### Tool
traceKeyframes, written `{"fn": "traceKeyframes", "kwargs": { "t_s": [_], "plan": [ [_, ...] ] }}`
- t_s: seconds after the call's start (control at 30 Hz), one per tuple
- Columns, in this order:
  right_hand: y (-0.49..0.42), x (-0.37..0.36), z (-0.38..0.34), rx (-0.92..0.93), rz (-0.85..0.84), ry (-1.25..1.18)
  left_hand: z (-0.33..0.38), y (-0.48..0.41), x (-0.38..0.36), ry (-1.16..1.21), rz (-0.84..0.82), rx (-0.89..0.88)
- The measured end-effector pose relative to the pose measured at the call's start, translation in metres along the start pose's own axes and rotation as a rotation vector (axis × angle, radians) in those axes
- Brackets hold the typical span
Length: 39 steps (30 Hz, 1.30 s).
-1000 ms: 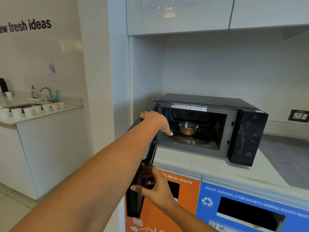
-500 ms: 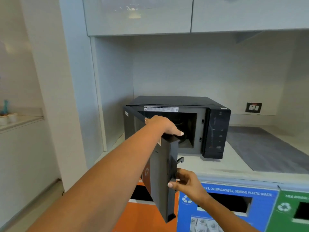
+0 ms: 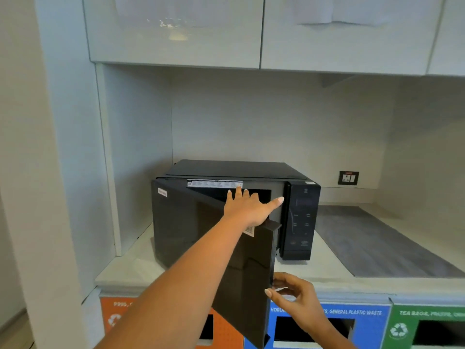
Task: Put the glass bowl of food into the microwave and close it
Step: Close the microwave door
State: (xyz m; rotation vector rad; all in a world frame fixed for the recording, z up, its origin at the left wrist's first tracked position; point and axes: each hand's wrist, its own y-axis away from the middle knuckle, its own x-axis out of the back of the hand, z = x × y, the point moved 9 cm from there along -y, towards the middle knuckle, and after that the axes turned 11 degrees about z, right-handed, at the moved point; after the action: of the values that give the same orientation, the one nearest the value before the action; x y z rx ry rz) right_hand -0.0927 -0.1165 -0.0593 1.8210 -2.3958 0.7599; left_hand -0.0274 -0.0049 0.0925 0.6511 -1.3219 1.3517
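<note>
On one microwave door [image 3: 214,238], two hands.

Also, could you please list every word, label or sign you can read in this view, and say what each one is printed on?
"GENERAL PLASTIC WASTE", partly hidden by the right hand: blue recycling bin front.
"TEA BAGS, FRUITS" (last word blurred), cut off at the frame edge: green recycling bin front.
Orange bin front: white text too blurred to read.
White strip label on the black microwave oven: too small.
Control panel markings: too small.
Two small door stickers: unreadable.
</note>
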Motion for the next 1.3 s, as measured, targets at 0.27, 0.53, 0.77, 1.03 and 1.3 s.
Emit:
{"fn": "traceKeyframes", "kwargs": {
  "t_s": [0.27,0.53,0.77,1.03,1.3],
  "plan": [
    [-0.037,0.031,0.02,-0.047,0.123,0.036,0.027,-0.037,-0.014,0.039,0.118,-0.142],
    [-0.073,0.041,0.033,-0.002,0.264,0.111,0.04,-0.076,-0.033,-0.031,0.11,-0.167],
    [-0.107,0.053,0.05,-0.082,0.423,0.138,0.045,-0.103,-0.045,-0.055,0.089,-0.225],
    [-0.144,0.069,0.067,-0.126,0.49,0.329,0.047,-0.129,-0.058,-0.159,0.052,-0.287],
    [-0.173,0.066,0.091,-0.228,0.475,0.368,0.046,-0.146,-0.064,-0.231,0.053,-0.294]
  ]
}}
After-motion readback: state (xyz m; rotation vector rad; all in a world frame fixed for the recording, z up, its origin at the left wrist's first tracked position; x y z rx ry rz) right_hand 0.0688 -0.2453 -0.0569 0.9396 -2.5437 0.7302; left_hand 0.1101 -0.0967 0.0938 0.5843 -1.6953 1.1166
